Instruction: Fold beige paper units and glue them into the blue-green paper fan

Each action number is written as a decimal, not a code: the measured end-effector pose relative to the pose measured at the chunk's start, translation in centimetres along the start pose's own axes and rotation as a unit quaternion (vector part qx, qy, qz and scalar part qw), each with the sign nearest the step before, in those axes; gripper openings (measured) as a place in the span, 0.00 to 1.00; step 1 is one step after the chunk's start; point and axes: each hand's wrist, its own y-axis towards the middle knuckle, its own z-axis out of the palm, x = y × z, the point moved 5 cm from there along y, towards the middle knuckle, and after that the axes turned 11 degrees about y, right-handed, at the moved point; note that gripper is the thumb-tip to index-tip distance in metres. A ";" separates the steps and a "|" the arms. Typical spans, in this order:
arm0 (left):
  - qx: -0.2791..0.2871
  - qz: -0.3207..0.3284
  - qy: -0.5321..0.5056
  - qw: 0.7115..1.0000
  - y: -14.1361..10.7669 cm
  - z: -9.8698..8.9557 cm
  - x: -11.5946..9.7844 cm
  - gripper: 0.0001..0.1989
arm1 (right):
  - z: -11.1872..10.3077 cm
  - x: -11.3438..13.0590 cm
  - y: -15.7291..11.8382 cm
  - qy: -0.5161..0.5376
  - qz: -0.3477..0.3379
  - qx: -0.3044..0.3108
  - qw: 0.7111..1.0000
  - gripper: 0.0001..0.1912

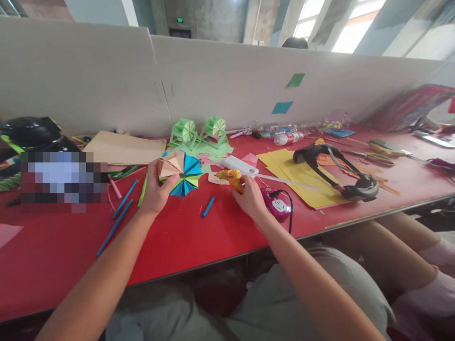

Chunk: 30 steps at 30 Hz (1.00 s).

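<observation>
A folded paper piece in peach, blue and green, fanned like pinwheels, is held up in my left hand, with the thumb on its front. My right hand is wrapped round a yellow glue gun, whose tip points left toward the paper piece across a small gap. A clear glue stick trails out behind the gun to the right. Below and between my hands, a short blue paper roll lies on the red table.
Two green paper models stand near the partition. Yellow sheets, a black head strap and a purple power socket lie right. Longer blue rolls lie left. A person's legs show at right.
</observation>
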 end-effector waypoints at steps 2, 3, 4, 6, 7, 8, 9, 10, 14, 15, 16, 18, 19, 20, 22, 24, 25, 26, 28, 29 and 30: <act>0.000 -0.002 -0.003 1.000 0.0 0.0 0.0 0.24 | -1.3 0.6 -0.8 -0.026 -0.016 -0.018 0.999 0.18; -0.001 -0.003 -0.003 1.000 0.0 0.0 -0.1 0.24 | -1.9 1.0 -1.3 -0.053 -0.015 -0.017 0.998 0.16; -0.001 -0.004 -0.002 1.000 0.0 0.0 -0.1 0.24 | -2.4 1.3 -1.8 -0.083 -0.009 -0.010 0.996 0.14; -0.001 -0.007 0.003 1.000 -0.1 0.1 -0.1 0.24 | -2.9 2.0 -2.6 -0.117 0.009 0.046 0.992 0.09; 0.000 -0.009 0.005 1.000 -0.1 0.1 -0.1 0.25 | -2.6 2.3 -3.0 -0.112 0.008 0.095 0.989 0.06; 0.000 -0.009 0.006 1.000 -0.1 0.2 -0.2 0.25 | -2.0 2.9 -3.4 -0.088 -0.018 0.153 0.984 0.04; 0.000 -0.009 0.008 1.000 -0.1 0.2 -0.2 0.25 | -1.2 3.6 -3.8 -0.054 -0.067 0.200 0.976 0.03; -0.001 -0.007 0.009 1.000 -0.1 0.3 -0.3 0.25 | -0.4 4.4 -4.0 -0.021 -0.125 0.228 0.965 0.07; -0.002 -0.003 0.011 1.000 -0.2 0.4 -0.6 0.24 | 2.8 5.5 -4.0 -0.048 -0.252 0.253 0.933 0.24; -0.001 -0.003 0.011 1.000 -0.2 0.4 -0.6 0.24 | 3.5 5.4 -3.8 -0.067 -0.246 0.262 0.931 0.23; -0.001 -0.003 0.009 1.000 -0.3 0.4 -0.6 0.24 | 3.9 5.4 -3.6 -0.087 -0.235 0.269 0.930 0.21; 0.001 -0.002 0.008 1.000 -0.3 0.3 -0.6 0.24 | 4.2 5.5 -3.3 -0.116 -0.216 0.283 0.927 0.16; 0.001 -0.002 0.008 1.000 -0.3 0.3 -0.6 0.24 | 4.1 5.7 -3.3 -0.119 -0.209 0.289 0.927 0.14; 0.002 -0.002 0.006 1.000 -0.3 0.2 -0.5 0.25 | 3.8 5.9 -3.3 -0.114 -0.205 0.292 0.927 0.12; 0.005 -0.003 0.005 1.000 -0.3 0.3 -0.5 0.26 | 3.0 6.2 -3.4 -0.085 -0.193 0.287 0.934 0.10; 0.006 -0.003 0.006 1.000 -0.4 0.3 -0.5 0.26 | 2.1 6.3 -3.5 -0.034 -0.174 0.275 0.945 0.09; 0.006 -0.002 0.006 1.000 -0.4 0.3 -0.5 0.26 | 1.8 6.4 -3.6 -0.001 -0.164 0.271 0.949 0.08; 0.006 0.000 0.007 1.000 -0.4 0.3 -0.6 0.26 | 1.6 6.5 -3.6 0.036 -0.157 0.267 0.950 0.08; 0.007 0.002 0.008 1.000 -0.4 0.3 -0.6 0.26 | 1.1 7.0 -3.6 0.112 -0.159 0.248 0.949 0.06; 0.009 0.001 0.008 1.000 -0.4 0.4 -0.7 0.26 | 0.8 7.4 -3.6 0.148 -0.170 0.228 0.947 0.05; 0.011 0.000 0.008 1.000 -0.4 0.4 -0.7 0.26 | 0.5 7.9 -3.6 0.181 -0.186 0.200 0.945 0.04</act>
